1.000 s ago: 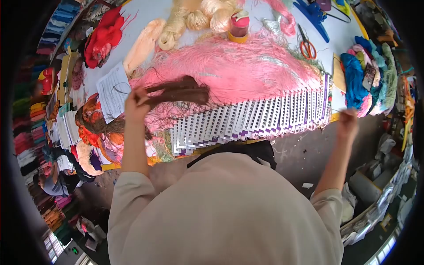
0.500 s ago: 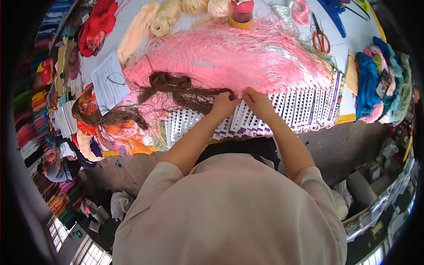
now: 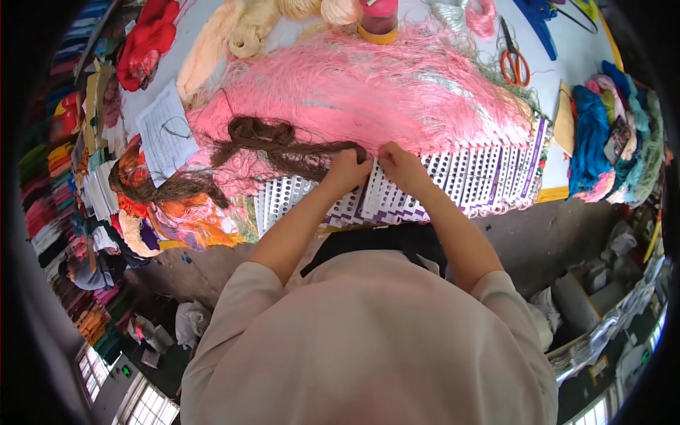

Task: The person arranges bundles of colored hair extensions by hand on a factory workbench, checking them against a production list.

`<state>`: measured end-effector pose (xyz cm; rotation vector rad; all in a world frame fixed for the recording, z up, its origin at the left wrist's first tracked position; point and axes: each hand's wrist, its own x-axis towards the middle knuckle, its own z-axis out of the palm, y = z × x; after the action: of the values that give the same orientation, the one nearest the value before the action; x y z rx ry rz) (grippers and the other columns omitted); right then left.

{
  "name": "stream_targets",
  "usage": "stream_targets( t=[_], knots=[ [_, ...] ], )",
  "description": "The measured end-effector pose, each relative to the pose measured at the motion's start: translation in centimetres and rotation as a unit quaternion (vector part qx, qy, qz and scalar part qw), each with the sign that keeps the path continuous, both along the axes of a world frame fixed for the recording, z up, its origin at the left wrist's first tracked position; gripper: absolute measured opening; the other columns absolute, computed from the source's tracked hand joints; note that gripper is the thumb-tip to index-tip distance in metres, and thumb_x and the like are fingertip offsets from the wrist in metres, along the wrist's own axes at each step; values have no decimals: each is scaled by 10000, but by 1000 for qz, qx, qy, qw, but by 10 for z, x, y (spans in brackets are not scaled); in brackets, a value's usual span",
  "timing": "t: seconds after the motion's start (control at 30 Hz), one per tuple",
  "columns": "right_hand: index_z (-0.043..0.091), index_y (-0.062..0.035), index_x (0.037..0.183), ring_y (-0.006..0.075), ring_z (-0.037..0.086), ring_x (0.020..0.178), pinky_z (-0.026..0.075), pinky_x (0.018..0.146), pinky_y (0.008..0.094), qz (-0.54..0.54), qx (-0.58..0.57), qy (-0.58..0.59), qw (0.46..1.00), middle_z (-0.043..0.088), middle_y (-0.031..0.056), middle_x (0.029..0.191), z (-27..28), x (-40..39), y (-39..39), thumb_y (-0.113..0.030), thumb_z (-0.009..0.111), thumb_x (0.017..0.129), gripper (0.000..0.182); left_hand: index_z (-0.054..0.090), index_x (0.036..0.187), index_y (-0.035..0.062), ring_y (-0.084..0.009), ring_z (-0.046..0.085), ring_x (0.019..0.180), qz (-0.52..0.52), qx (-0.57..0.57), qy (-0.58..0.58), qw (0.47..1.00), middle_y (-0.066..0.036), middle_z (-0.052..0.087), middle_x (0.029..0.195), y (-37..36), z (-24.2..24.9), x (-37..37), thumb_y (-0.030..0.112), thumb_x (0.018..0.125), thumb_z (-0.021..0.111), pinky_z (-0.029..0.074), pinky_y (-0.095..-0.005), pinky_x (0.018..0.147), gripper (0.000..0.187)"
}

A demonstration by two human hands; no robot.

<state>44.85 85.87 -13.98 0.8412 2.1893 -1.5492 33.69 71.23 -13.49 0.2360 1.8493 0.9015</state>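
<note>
Brown thread [image 3: 283,145] lies in a loose hank across pink thread [image 3: 319,85], its right end reaching my left hand [image 3: 347,171]. The fingers of my left hand are closed on that end. Close by on the right, my right hand [image 3: 400,168] is pinched at the top edge of the white punched cards [image 3: 453,177]; what it grips is too small to make out. The cards stand in an overlapping row along the table's near edge, with pink thread fanning out from their tops.
Red-handled scissors [image 3: 515,65] lie at the upper right, and a pink and yellow container [image 3: 379,20] stands at the top. A paper sheet [image 3: 166,134], red yarn [image 3: 147,44] and orange thread [image 3: 188,212] are at left. Blue yarn [image 3: 589,138] hangs at the right edge.
The view has shifted slightly, so the table's contents appear a little further left. Both hands remain close together at the card tops, and a darker gap shows between the cards below them.
</note>
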Motion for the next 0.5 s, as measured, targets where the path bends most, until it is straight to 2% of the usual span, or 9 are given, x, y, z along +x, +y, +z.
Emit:
stream_targets(
  t=[0.03,0.07,0.13,0.23,0.27,0.37,0.4,0.43,0.5],
  knots=[
    [558,-89,1025,350,653,803,495,705,439,-10,-20,2,1000,656,168,806,0,2,-1,-219,581,901,181,639,781,48,-103,419,461,-91,6,175,980,1,539,577,-5,4,-2,124,870,603,312,-244,440,123],
    [584,-76,1010,314,665,776,503,694,410,-32,-17,36,999,659,153,791,-4,5,-2,-191,576,895,162,683,822,60,-90,425,463,-67,45,251,965,5,609,644,-8,9,-6,154,864,613,327,-240,445,124],
    [590,-72,1004,293,668,761,505,687,392,-27,-36,28,999,660,145,786,-13,11,1,-178,575,891,156,677,894,25,-108,522,527,133,65,29,989,-13,611,656,-13,19,-8,156,857,623,425,-267,498,146],
    [593,-54,988,225,668,716,506,663,346,-10,-58,10,998,665,128,778,-17,10,1,-150,573,881,145,675,903,35,-51,362,465,251,137,-215,934,19,525,628,-14,23,2,130,846,638,261,-219,433,116],
    [596,-44,1002,200,657,700,500,648,331,-26,-84,24,996,664,111,764,-17,12,-1,-140,576,883,154,678,929,32,-52,365,449,236,168,-289,912,-22,596,686,-11,30,3,100,842,608,267,-224,418,130],
    [602,-25,1037,150,616,657,480,616,295,-80,-167,50,981,656,70,735,-18,12,-2,-118,605,876,186,648,892,36,-58,339,438,201,165,-321,911,-67,667,749,2,51,11,95,842,606,252,-220,416,88],
    [605,-17,1058,126,587,630,467,599,273,-117,-227,63,965,649,47,720,-17,11,-3,-107,630,867,213,666,937,26,-64,380,435,139,142,-291,936,-84,678,757,3,45,11,105,852,569,294,-227,418,151],
    [605,-17,1058,126,587,630,467,599,273,-117,-227,62,965,649,47,720,-15,13,0,-107,630,867,213,666,937,26,-64,380,435,139,143,-291,936,-84,678,757,5,38,15,105,852,569,294,-227,418,151],
    [603,-6,1098,105,537,607,442,584,243,-108,-314,40,942,643,28,744,10,7,10,-98,680,841,284,678,985,31,-72,455,471,-49,21,-65,996,-96,680,773,9,19,22,190,880,545,353,-233,437,232]
  ],
)
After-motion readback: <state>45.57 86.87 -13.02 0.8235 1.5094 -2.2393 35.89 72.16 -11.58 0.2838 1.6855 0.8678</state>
